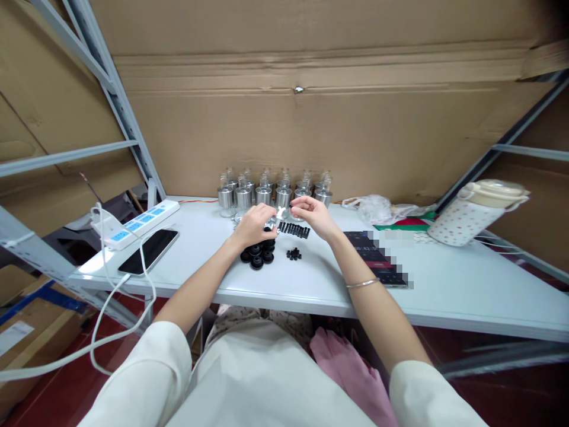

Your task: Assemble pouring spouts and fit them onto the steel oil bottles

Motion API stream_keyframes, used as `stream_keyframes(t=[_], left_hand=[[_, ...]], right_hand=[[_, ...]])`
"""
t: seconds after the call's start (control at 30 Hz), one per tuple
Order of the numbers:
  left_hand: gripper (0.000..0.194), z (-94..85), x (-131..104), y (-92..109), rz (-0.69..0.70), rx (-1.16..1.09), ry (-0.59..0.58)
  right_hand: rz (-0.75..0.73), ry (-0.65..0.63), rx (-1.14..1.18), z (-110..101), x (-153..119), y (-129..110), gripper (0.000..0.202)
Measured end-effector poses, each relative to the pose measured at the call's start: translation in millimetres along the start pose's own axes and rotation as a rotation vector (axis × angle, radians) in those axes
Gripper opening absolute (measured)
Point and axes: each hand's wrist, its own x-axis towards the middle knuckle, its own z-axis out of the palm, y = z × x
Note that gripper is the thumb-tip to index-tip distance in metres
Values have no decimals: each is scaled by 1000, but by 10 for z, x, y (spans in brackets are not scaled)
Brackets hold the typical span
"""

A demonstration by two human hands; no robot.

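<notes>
My left hand (255,224) pinches a small white plastic piece (281,212) over the middle of the table. Just to its right, my right hand (315,216) has thumb and fingertips closed on a tiny black part (291,206), too small to name. Below the left hand lies a cluster of round black caps (256,262), partly hidden by it. Short black tubes (297,230) lie in a row between the hands, with a small pile of black bits (293,254) nearer me. Behind the hands stand several glass bottles (243,196) with silver metal bands.
On the left of the white table (284,290) are a power strip (144,224), a phone (150,251) and loose white cables. Rightward lie a dark tablet-like screen (377,261), a plastic bag (376,209) and a tilted spotted flask (471,213). A cardboard wall (311,136) closes the back.
</notes>
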Motion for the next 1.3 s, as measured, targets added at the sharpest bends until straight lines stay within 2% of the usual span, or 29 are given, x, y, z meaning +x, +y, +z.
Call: stream_keyframes(t=[0.3,1.07,1.2,1.3], left_hand=[[22,-16,-2,-2,12,-10,-6],[24,-41,18,0,-8,-17,-64],[24,-50,20,6,-5,-27,-63],[24,-49,21,1,-5,-20,-46]], right_hand=[[-49,30,-103,67,-13,-15,33],[-52,47,-104,97,-17,1,35],[1,39,-49,96,-29,-20,37],[106,-19,107,92,-47,-47,33]])
